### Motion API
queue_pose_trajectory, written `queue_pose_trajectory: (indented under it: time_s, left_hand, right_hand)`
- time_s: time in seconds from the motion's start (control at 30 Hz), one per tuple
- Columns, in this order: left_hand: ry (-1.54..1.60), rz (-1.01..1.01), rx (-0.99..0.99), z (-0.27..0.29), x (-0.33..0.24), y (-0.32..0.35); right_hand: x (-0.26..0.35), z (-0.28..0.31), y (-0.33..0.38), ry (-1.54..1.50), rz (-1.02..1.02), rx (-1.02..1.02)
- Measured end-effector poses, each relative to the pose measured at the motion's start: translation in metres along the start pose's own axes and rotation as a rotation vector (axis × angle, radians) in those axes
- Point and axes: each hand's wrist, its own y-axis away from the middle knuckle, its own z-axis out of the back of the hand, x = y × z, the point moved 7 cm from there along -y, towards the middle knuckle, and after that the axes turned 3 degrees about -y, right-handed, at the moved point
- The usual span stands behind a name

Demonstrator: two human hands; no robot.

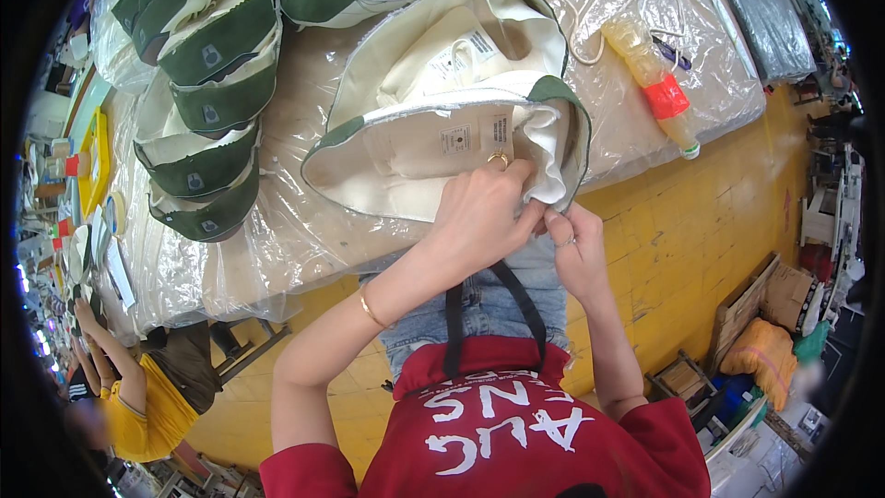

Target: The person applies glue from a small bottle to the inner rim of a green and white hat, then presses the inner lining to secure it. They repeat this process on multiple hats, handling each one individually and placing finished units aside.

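Together, the left hand (481, 205) and the right hand (581, 249) pinch the near right end of one cream-and-green fabric piece (396, 143) at the edge of one plastic-covered table (300, 235), with one bottle (659, 90) (red-labelled, on its side) rightward and at least four green-fronted pieces (214, 117) leftward

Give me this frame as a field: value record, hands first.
left hand: fingers closed at lower-right edge of open cream-and-green fabric piece
right hand: fingers closed at same edge, beside left
surface: table under clear plastic sheeting
left side: overlapping green-and-cream fabric pieces
right side: yellowish plastic bottle with red label, lying down
floor: yellow tiles
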Motion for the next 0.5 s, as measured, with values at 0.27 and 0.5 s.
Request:
queue_pose_trajectory:
  time_s: [0.27,0.5]
  left_hand:
    - [0.257,0.136,-0.064,0.004,0.015,-0.007]
    - [0.257,0.081,-0.093,0.001,0.019,-0.008]
  right_hand:
    - [0.044,0.016,0.013,0.644,0.393,-0.455]
    - [0.063,-0.012,0.008,1.337,0.750,-0.256]
